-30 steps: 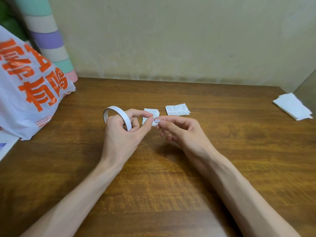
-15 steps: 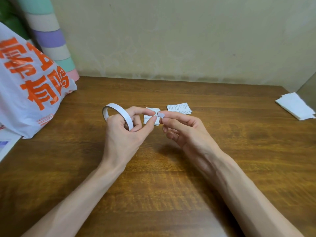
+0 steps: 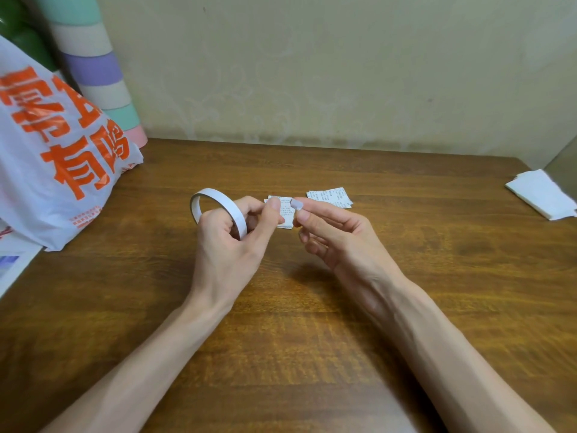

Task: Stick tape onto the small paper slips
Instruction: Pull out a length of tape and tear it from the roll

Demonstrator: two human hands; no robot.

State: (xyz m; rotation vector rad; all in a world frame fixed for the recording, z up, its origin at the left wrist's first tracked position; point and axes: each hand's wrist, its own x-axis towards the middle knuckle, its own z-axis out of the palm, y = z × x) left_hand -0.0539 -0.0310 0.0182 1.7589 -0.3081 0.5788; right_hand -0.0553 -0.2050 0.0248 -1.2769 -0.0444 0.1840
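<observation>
My left hand grips a thin white tape roll, fingers curled through the ring, thumb and forefinger at its loose end. My right hand pinches a small torn piece of tape between thumb and forefinger, just apart from the left fingertips. Directly behind the fingertips a small printed paper slip lies flat on the wooden table, partly hidden by the hands. A second printed slip lies just right of it.
A white plastic bag with orange characters stands at the left edge, with a pastel striped roll behind it against the wall. Folded white paper lies at the far right edge. A printed sheet pokes out under the bag.
My right hand has drawn a little to the right, away from the left fingertips, with the small tape piece now separate from the roll. The roll hand has hardly moved.
</observation>
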